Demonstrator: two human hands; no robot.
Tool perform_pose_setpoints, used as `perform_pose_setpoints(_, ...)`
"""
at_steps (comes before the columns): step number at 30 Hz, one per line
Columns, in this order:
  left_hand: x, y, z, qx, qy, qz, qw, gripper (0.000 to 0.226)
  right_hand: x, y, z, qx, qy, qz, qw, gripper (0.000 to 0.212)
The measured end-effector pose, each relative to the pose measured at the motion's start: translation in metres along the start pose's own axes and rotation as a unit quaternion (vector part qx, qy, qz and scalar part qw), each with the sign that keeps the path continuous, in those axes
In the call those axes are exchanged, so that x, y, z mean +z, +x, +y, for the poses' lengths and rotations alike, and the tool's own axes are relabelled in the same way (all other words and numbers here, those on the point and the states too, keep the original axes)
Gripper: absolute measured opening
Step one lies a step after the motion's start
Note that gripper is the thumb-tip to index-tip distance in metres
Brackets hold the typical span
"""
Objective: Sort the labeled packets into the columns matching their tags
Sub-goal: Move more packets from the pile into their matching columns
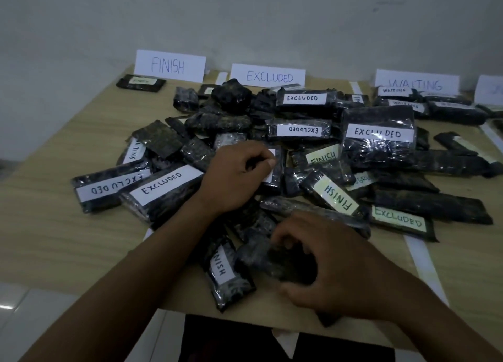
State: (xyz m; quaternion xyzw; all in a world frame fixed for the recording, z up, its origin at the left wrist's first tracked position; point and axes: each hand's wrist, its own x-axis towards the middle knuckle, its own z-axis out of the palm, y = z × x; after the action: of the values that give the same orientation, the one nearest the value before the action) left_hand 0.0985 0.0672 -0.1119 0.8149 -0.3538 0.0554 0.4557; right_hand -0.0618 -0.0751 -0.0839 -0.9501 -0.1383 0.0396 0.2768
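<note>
At the pile's six o'clock a dark packet, likely light, soft and slippery, is being gripped mid-body by the right hand, a tagged central packet being pinched by the left hand.

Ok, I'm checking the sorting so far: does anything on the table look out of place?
Yes. Most packets lie in one mixed heap across the tape lines. A WAITING packet and an EXCLUDED packet sit in the column of the FINISH sign, and a FINISH packet lies in front of the EXCLUDED sign.
</note>
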Motion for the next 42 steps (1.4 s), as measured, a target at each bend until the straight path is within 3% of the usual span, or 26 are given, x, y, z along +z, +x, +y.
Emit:
perform_pose_setpoints(3, -0.001, 0.001, 0.001, 0.001, -0.003, 0.005, 1.0, 0.017, -0.012, 0.004, 0.013, 0.063, 0.15, 0.094, 0.982, 0.033)
perform_pose_setpoints(7, 0.0, 0.002, 0.001, 0.005, -0.011, 0.006, 1.0, 0.025, -0.025, 0.008, 0.027, 0.111, 0.401, 0.123, 0.901, 0.049)
perform_pose_setpoints(13, 0.002, 0.003, -0.002, 0.02, -0.009, -0.001, 1.0, 0.031, -0.026, 0.01, 0.035, 0.128, 0.531, 0.152, 0.824, 0.064)
perform_pose_setpoints(18, 0.003, 0.005, -0.002, 0.028, 0.025, -0.014, 0.999, 0.028, -0.034, 0.009, 0.037, 0.151, 0.569, 0.2, 0.783, 0.057)
perform_pose_setpoints(22, 0.003, 0.014, 0.014, 0.053, 0.123, -0.031, 0.99, 0.029, -0.056, -0.001, 0.051, 0.141, 0.583, 0.263, 0.756, 0.044)
perform_pose_setpoints(26, 0.017, 0.04, 0.053, 0.127, 0.178, -0.056, 0.974, 0.022, -0.088, -0.027, 0.067, 0.114, 0.597, 0.364, 0.706, 0.035)
perform_pose_setpoints(31, 0.074, 0.081, 0.12, 0.266, 0.127, -0.149, 0.944, 0.022, -0.142, -0.09, 0.099, 0.161, 0.559, 0.457, 0.673, 0.015)
perform_pose_setpoints(38, 0.206, 0.121, 0.178, 0.333, 0.102, -0.258, 0.901, 0.023, -0.223, -0.176, 0.216, 0.261, 0.45, 0.58, 0.627, 0.021)
perform_pose_setpoints(42, 0.267, 0.135, 0.169, 0.318, 0.135, -0.3, 0.889, 0.032, -0.26, -0.211, 0.312, 0.348, 0.387, 0.657, 0.546, 0.021)
